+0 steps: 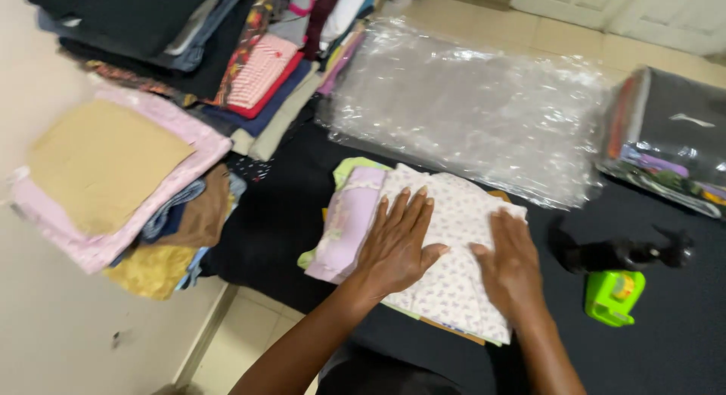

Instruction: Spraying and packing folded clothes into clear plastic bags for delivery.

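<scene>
Folded cloth (454, 244) under both hands, plastic bag (469, 108) behind.

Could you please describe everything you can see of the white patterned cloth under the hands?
The white patterned cloth is a soft fabric, cream-white with a small scattered print, folded flat. It tops a small stack of folded fabrics, a lilac piece at its left, on a dark surface. The left hand and right hand press palm-down on it, fingers spread.
</scene>
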